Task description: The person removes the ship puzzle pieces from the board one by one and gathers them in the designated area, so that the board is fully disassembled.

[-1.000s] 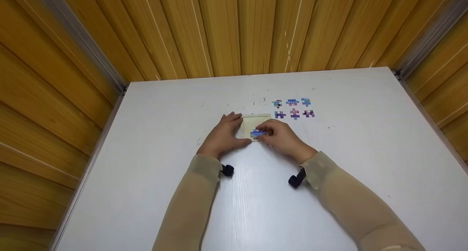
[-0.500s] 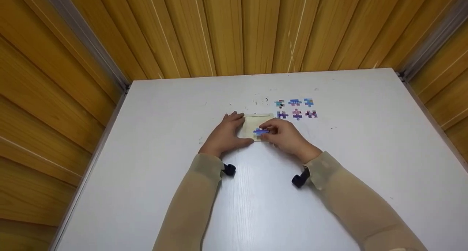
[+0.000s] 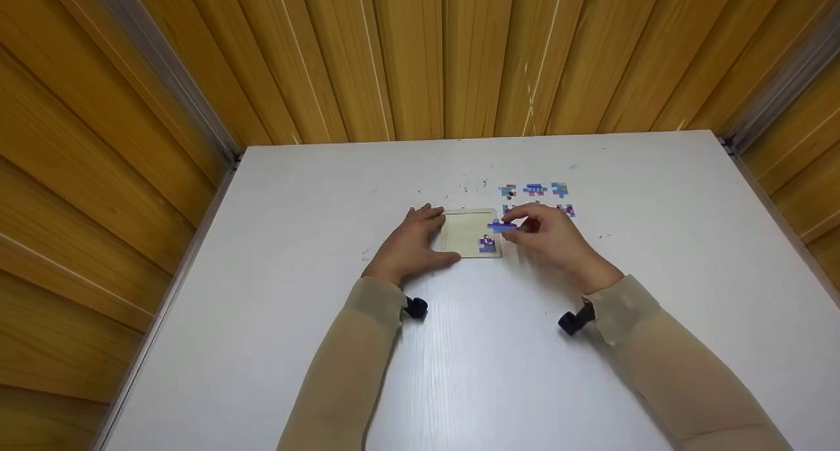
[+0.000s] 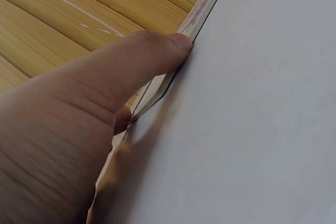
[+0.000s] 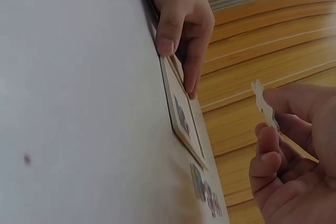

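In the head view my left hand [image 3: 413, 244] holds the left side of a small pale wooden puzzle tray [image 3: 462, 231], thumb at its near edge and fingers by its far edge. One purple-and-blue jigsaw piece [image 3: 487, 243] lies in the tray's near right corner. Above the tray's right edge, my right hand [image 3: 554, 237] pinches another blue jigsaw piece [image 3: 501, 227] between thumb and fingers. From the right wrist that held piece [image 5: 265, 107] shows its pale edge, raised off the tray [image 5: 167, 85]. The left thumb [image 4: 163, 53] presses the tray's edge in the left wrist view.
Several loose jigsaw pieces [image 3: 535, 189] lie in two rows beyond the tray to the right, the nearer row partly hidden by my right hand. The white table [image 3: 459, 359] meets wood-patterned walls [image 3: 413, 57] at the back and sides.
My right hand has lifted the blue piece and moved right and away with it, uncovering the piece in the tray's corner. My left hand keeps its hold on the tray.
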Available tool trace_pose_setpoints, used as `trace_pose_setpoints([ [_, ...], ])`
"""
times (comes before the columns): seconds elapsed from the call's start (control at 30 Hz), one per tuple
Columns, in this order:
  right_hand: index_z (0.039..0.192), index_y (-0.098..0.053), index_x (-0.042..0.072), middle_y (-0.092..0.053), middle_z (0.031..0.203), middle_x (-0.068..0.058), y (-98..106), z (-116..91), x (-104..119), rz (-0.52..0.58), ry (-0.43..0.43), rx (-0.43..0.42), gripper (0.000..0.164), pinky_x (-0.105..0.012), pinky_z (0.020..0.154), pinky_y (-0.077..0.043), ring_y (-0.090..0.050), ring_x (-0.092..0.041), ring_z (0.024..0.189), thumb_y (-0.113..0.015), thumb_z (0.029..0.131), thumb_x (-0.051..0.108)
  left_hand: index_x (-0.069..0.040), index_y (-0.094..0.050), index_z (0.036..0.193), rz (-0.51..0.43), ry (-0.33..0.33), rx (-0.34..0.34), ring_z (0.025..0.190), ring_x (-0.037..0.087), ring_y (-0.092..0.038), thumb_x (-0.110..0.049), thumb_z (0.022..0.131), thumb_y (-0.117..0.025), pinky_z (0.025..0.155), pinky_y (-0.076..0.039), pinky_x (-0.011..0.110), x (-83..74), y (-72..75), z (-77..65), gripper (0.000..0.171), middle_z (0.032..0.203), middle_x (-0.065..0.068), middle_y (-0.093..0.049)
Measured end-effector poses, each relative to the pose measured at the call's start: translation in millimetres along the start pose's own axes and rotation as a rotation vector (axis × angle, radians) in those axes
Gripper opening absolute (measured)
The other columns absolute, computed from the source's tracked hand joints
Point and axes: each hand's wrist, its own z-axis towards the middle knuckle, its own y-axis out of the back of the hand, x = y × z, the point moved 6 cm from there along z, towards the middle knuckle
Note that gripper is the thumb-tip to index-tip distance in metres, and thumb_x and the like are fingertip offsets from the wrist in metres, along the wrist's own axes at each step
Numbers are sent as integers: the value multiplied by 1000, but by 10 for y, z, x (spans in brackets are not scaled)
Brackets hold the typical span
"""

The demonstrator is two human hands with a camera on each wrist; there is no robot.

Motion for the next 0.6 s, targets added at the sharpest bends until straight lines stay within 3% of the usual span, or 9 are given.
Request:
trace_pose_setpoints([
  [0.17,128,-81,11,-74,118,-11,185,-87,-120,-15,-25,-19,29,-17,74,-50,-59,-23,95,-87,102,22,-17,-54,169,-7,15,3,180,27,-17,-53,89,-95,147,-21,46,-6,-30,7,97,184,-10,-39],
  [0.37,125,-79,9,-74,125,-12,357,-154,-196,-24,-52,-56,28,-15,73,-51,-59,-20,96,-87,102,22,-21,-54,170,-23,39,13,180,27,-15,-53,88,-96,147,-21,46,-10,-43,4,97,185,-12,-38],
  [0.6,120,-77,10,-69,117,-8,382,-141,-271,-40,-81,-50,26,-17,72,-48,-56,-22,95,-88,101,24,-20,-55,169,-29,37,5,180,26,-15,-52,88,-96,147,-20,45,8,-9,-6,96,185,-12,-38],
])
